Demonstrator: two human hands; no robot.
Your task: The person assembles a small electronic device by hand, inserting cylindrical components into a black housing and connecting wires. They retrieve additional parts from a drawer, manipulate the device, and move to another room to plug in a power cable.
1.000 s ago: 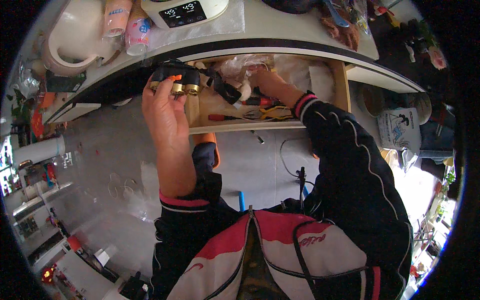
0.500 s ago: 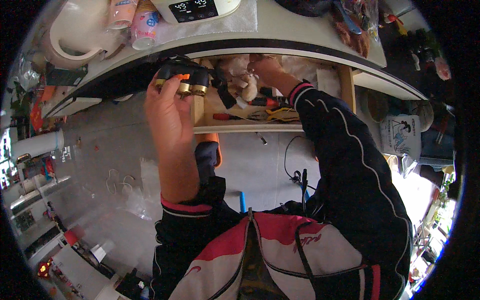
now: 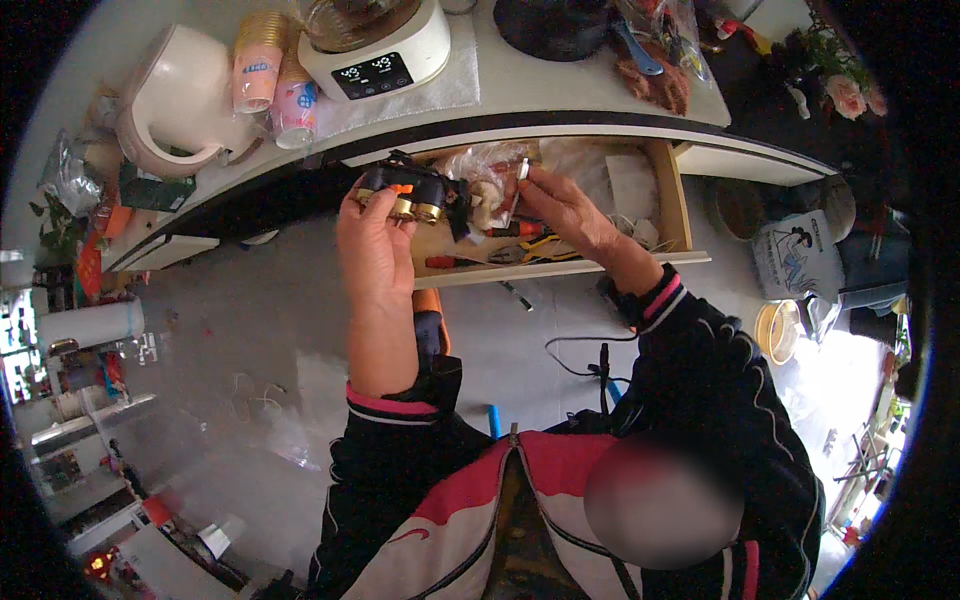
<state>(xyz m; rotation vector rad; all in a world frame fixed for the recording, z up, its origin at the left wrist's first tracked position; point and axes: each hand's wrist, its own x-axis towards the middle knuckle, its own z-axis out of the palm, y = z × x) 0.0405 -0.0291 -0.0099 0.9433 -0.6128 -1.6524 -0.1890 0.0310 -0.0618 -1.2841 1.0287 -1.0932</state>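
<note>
My left hand point(image 3: 378, 235) is closed around a black device point(image 3: 413, 185) with gold-coloured round ends and an orange tab, held over the drawer's left end. I cannot make out its exact kind. Above the middle of the open wooden drawer point(image 3: 590, 262), my right hand point(image 3: 560, 205) pinches a small white piece point(image 3: 523, 170); the fingers partly hide it. Inside the drawer lie yellow-handled pliers point(image 3: 540, 246), a red-handled tool point(image 3: 447, 262), clear plastic bags point(image 3: 478, 160) and a pale bundle point(image 3: 487, 203).
On the counter above the drawer stand a white appliance point(image 3: 375, 60) with a lit display, stacked paper cups point(image 3: 258, 75), a cream container point(image 3: 170, 95) and a dark round pot point(image 3: 550, 25). A black cable point(image 3: 575, 340) is below the drawer.
My right hand has come up and nearer out of the drawer's back, with the small white piece now showing in its fingers. My left hand still holds the black device. The view has shifted.
</note>
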